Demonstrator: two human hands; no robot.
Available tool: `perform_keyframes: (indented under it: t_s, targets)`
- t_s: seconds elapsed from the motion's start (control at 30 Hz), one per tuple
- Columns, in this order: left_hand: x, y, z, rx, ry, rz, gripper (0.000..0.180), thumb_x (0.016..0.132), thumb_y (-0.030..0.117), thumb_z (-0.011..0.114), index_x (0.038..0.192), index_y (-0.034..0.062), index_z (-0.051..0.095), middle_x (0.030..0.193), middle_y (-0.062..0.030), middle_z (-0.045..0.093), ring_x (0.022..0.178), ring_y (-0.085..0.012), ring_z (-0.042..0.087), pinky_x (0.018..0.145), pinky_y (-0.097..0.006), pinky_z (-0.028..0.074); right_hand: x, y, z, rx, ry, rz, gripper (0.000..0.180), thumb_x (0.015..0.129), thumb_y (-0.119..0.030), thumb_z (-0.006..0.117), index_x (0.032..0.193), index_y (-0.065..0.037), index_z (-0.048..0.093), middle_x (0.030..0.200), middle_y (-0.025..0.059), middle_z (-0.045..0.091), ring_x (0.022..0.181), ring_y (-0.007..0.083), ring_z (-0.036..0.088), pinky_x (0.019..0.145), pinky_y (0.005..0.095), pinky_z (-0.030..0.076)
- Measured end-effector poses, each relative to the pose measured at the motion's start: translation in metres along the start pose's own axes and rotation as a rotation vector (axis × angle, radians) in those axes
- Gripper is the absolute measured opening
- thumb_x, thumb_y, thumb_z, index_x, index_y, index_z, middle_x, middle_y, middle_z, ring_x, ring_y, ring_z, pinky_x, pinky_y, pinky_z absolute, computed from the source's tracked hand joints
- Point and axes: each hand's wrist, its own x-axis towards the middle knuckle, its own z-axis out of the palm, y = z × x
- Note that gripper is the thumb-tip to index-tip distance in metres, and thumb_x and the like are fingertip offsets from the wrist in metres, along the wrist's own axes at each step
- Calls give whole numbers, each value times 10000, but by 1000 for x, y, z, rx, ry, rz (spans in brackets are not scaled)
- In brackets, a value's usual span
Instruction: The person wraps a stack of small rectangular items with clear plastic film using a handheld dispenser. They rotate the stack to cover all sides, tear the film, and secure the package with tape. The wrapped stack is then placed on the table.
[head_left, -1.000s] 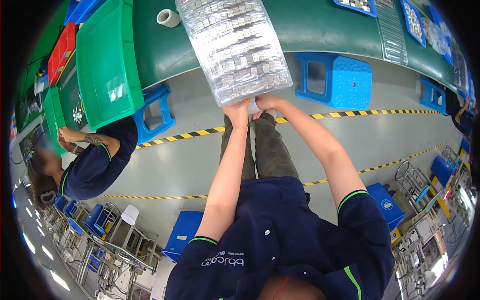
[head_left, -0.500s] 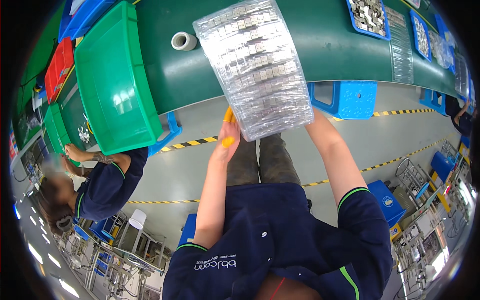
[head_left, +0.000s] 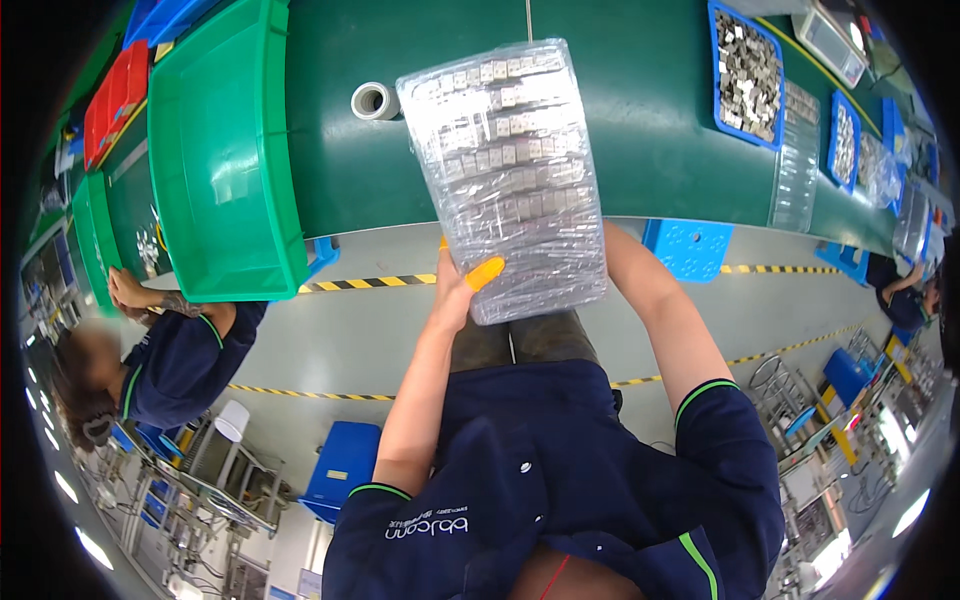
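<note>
A film-wrapped stack of clear plastic trays (head_left: 520,180), with rows of small pale parts showing through, is held at the edge of the green worktable (head_left: 660,130). My left hand (head_left: 458,288) grips its lower left side, the thumb in a yellow finger cot lying over the wrap and the other fingers mostly hidden behind. From the right, my forearm (head_left: 650,285) reaches to the stack's right edge. My right hand is hidden behind the stack, supporting that side. Just left of the stack, a roll with a hollow core (head_left: 374,101) stands on the table.
At left sits a large green bin (head_left: 215,170). A blue tray of metal parts (head_left: 748,80), a clear empty tray (head_left: 797,160) and a small blue tray (head_left: 844,140) lie at right. A blue stool (head_left: 688,248) stands beneath the table edge. A co-worker (head_left: 185,360) works at left.
The wrapped stack has come closer to my body and looks more upright in the view. My left thumb now presses on its upper face. The view has shifted over the table.
</note>
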Motion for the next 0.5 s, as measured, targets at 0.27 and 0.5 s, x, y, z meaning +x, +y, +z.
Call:
perform_keyframes:
  t_s: [0.27, 0.5]
  targets:
    - [-47, -7, -26, 81, -9, -257, 856, 639, 229, 753, 1297, 2, 255, 1210, -139, 434, 1116, -226, 440, 951, -354, 358, 2, 1, 4, 8, -71, 36, 358, 836, -140, 521, 1162, 6, 503, 958, 156, 610, 760, 225, 644, 644, 306, 544]
    - [-38, -63, -58, -72, 126, -341, 623, 858, 416, 494, 1318, 40, 306, 1264, -116, 439, 1136, -216, 454, 969, -367, 364, 8, -14, 9, 5, -109, 38, 362, 836, -148, 525, 1164, 5, 503, 962, 153, 609, 771, 221, 643, 653, 304, 542]
